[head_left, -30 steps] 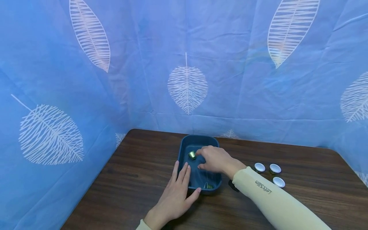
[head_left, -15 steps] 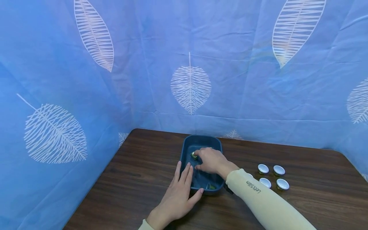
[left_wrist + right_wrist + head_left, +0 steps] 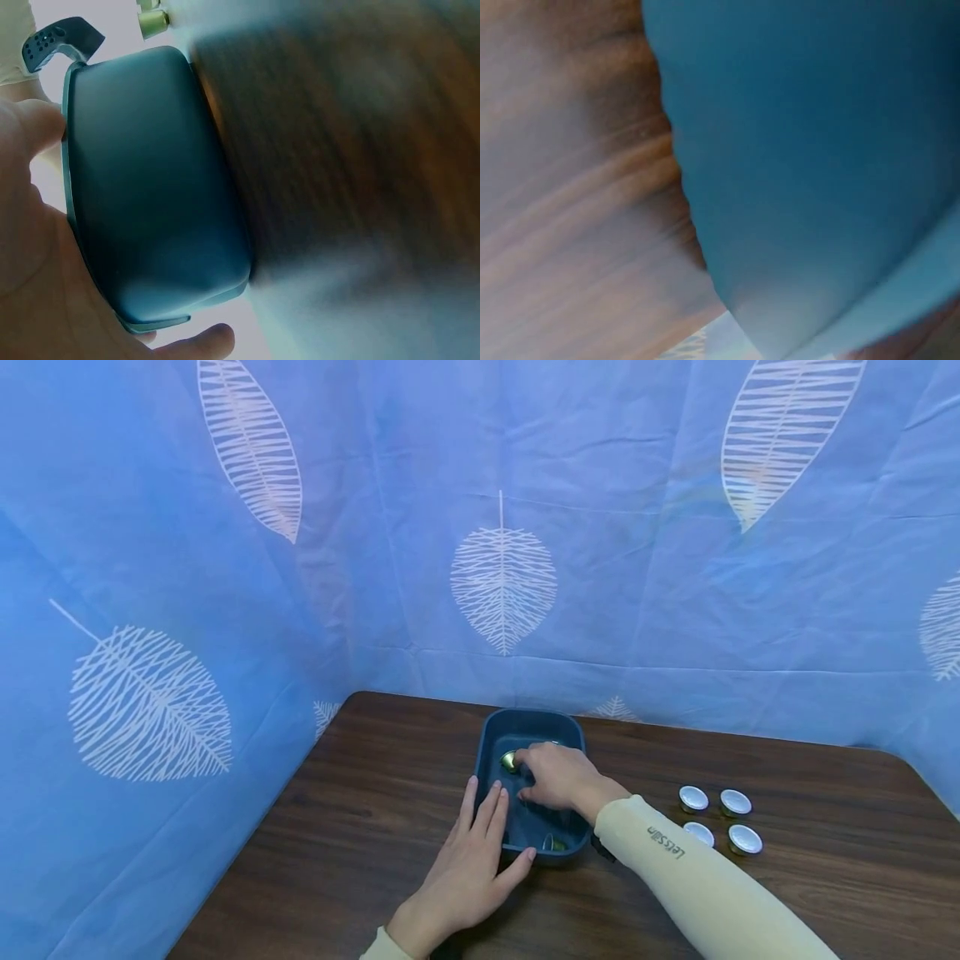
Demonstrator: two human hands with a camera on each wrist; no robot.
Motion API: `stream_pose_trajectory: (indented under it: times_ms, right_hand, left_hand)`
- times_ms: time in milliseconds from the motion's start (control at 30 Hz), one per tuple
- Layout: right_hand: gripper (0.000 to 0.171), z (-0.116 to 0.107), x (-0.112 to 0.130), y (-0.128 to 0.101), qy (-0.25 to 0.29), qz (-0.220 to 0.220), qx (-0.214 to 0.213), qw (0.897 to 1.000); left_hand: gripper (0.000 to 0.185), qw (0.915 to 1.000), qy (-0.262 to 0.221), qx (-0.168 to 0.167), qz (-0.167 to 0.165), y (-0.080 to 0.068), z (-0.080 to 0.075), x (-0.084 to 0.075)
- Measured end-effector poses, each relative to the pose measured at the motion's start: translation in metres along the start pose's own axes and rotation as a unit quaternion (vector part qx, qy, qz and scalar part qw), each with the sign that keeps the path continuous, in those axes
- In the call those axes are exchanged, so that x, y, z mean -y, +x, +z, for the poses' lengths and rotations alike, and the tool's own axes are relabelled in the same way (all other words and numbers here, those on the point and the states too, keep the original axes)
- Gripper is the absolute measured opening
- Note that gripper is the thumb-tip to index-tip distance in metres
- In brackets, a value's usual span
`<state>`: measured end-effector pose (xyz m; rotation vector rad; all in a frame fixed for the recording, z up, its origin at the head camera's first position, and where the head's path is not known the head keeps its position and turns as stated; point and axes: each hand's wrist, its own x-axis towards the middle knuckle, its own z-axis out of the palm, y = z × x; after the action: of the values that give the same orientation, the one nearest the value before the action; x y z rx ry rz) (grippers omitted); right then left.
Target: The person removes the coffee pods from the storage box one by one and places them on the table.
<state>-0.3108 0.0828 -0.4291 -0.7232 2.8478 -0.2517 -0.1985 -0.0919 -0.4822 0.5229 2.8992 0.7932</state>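
A dark blue rectangular bin (image 3: 486, 745) stands on the table. My left hand (image 3: 463, 864) rests along its near left edge, fingers straight; the left wrist view has the thumb and fingers at the rim, beside the outer wall. My right hand (image 3: 558, 775) reaches inside, its index fingertip against a shiny gold-green coffee capsule (image 3: 509, 762). The thumb sits apart from that capsule, and the other fingers are partly hidden. Another green coffee capsule (image 3: 553, 843) lies at the bin's near end. The right wrist view holds mostly the blue bin wall (image 3: 802, 150), blurred.
Several coffee capsules with silvery lids facing up, one of them a front-right capsule (image 3: 745, 839), stand on the brown wooden table (image 3: 337, 827) right of the bin, close to the right sleeve (image 3: 697, 868). A blue leaf-patterned cloth (image 3: 390, 527) hangs behind the table.
My right index finger has come into contact with the gold-green capsule, whose tilt has changed. The right forearm has uncovered another capsule on the table. My left hand stays at the bin; the head view has shifted slightly.
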Motion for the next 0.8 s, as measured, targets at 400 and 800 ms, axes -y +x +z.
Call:
stream_pose_trajectory:
  times_ms: [400,800]
  right_hand:
    - [0.057,-0.016,0.007,0.009,-0.034,-0.018,0.019,0.999]
    - [0.056,-0.019,0.012,0.024,-0.05,-0.008,0.022,0.998]
  left_hand:
    - [0.085,1.0,-0.004,0.001,-0.001,0.0,-0.001,-0.001]
    - [0.085,0.9999,0.007,-0.008,-0.002,0.0,-0.001,-0.006]
